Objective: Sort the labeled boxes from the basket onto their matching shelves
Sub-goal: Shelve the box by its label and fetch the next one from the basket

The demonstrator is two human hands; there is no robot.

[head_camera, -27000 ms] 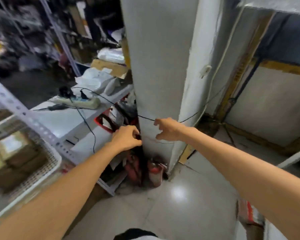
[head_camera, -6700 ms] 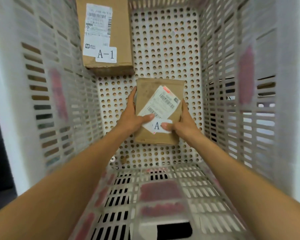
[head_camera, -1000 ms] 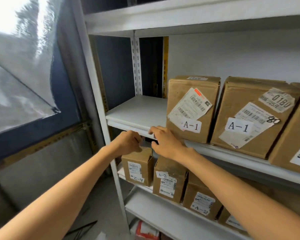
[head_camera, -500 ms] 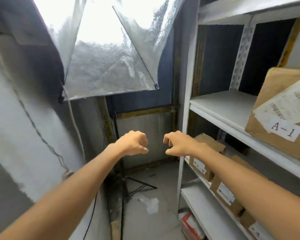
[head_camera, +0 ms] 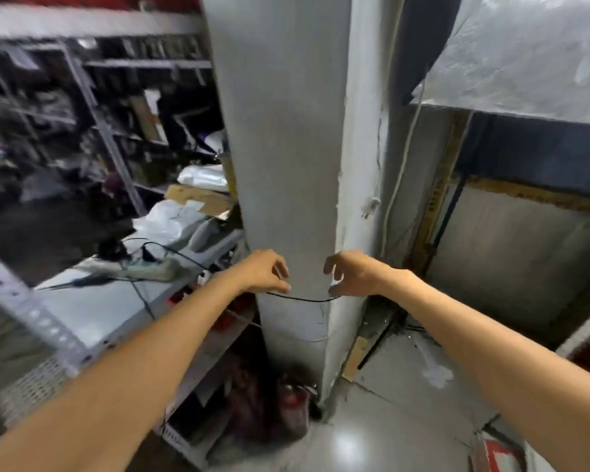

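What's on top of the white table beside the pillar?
A power strip with black cables, white bags behind; the left arm covers the table's right edge.

Grey pillar (head_camera: 286,165) and black cable (head_camera: 304,299) stand dead ahead; open floor (head_camera: 389,403) lies to the right.

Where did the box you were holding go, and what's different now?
The A-1 box was lifted from the basket and let go on the A-1 shelf. The left hand and right hand are empty now, and the view has turned from the shelf to the grey pillar. The black cable across it is unchanged.
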